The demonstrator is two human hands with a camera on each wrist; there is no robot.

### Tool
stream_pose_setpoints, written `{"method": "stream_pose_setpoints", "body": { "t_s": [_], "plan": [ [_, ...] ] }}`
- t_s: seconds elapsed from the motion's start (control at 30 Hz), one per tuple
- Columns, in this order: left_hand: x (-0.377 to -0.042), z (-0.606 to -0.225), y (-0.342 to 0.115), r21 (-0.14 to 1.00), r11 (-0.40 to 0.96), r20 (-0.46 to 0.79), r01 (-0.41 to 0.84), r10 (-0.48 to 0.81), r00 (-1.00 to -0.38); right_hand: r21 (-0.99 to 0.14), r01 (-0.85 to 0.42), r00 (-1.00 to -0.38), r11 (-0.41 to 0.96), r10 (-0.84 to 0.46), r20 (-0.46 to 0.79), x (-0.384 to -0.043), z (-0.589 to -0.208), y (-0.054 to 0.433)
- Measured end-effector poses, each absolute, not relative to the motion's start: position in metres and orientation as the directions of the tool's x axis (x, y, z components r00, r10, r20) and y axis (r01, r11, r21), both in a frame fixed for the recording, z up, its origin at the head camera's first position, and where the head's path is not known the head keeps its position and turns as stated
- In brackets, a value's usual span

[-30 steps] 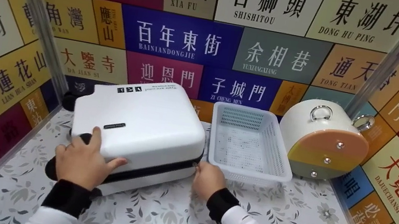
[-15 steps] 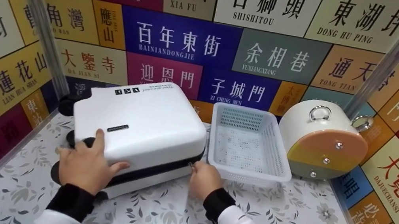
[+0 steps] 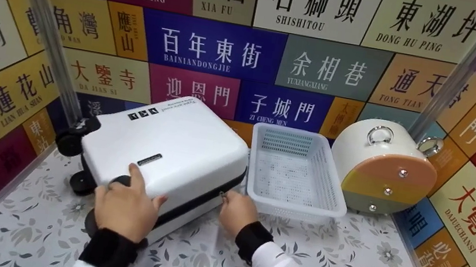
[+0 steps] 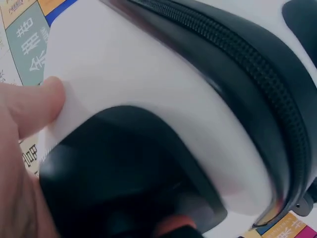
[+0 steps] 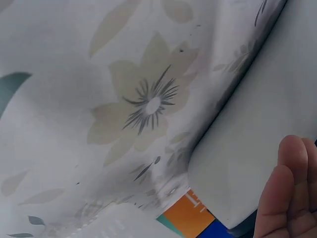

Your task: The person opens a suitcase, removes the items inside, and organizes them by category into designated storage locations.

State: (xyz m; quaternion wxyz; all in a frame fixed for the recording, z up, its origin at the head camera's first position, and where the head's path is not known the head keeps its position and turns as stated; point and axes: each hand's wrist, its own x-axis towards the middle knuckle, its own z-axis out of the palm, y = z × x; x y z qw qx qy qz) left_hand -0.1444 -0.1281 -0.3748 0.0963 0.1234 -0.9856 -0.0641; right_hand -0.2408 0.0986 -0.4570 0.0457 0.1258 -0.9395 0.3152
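Note:
A white hard-shell suitcase (image 3: 175, 138) with black wheels (image 3: 82, 183) lies flat on the table in the head view. My left hand (image 3: 128, 207) rests on its near-left corner, index finger stretched over the top and thumb spread along the front. In the left wrist view, a fingertip touches the white shell beside a black corner piece (image 4: 129, 168); the black zipper (image 4: 237, 49) runs above. At the front side, near the right corner, my right hand (image 3: 238, 214) pinches a small metal zipper pull (image 3: 223, 194). The right wrist view shows its fingers (image 5: 277, 198) against the shell, the pull hidden.
A pale plastic basket (image 3: 340, 209) stands right beside the suitcase. Further right is a white rounded box (image 3: 356, 142) with a striped front and metal rings. The patterned tabletop (image 3: 342, 260) is enclosed by sign-covered walls (image 3: 211, 45) at the back and sides.
The suitcase has turned counterclockwise, its near-left corner shifting right along with my left hand. My right hand has slid a little left along the zipper, still pinching the pull.

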Motion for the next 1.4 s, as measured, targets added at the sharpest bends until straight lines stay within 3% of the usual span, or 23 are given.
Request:
{"method": "stream_pose_setpoints", "body": {
  "t_s": [0.17,0.27,0.5,0.67,0.87,1.03,1.4],
  "plan": [
    [-0.146,-0.375,-0.107,0.101,0.967,0.201,-0.234,-0.250,-0.947,-0.573,-0.346,-0.937,0.743,-0.305,0.169,-0.231,-0.456,0.087],
    [-0.141,-0.368,-0.104,0.116,0.981,0.192,-0.158,-0.178,-0.965,-0.564,-0.381,-0.924,0.733,-0.324,0.203,-0.229,-0.456,0.084],
    [-0.139,-0.339,-0.171,0.318,0.947,0.121,0.055,0.017,-0.993,-0.569,-0.338,-0.941,0.749,-0.284,0.185,-0.233,-0.458,0.085],
    [-0.155,-0.337,-0.213,0.331,0.931,0.150,0.153,0.108,-0.983,-0.561,-0.350,-0.937,0.750,-0.278,0.213,-0.235,-0.459,0.083],
    [-0.182,-0.358,-0.236,0.286,0.931,0.122,0.226,0.198,-0.972,-0.562,-0.368,-0.930,0.741,-0.289,0.227,-0.234,-0.460,0.081],
    [-0.188,-0.378,-0.241,0.203,0.942,0.244,0.266,0.215,-0.946,-0.568,-0.375,-0.927,0.732,-0.301,0.225,-0.235,-0.460,0.080],
    [-0.183,-0.388,-0.204,0.025,0.987,0.323,0.158,0.142,-0.936,-0.599,-0.331,-0.944,0.729,-0.270,0.192,-0.240,-0.457,0.083]
  ]
}}
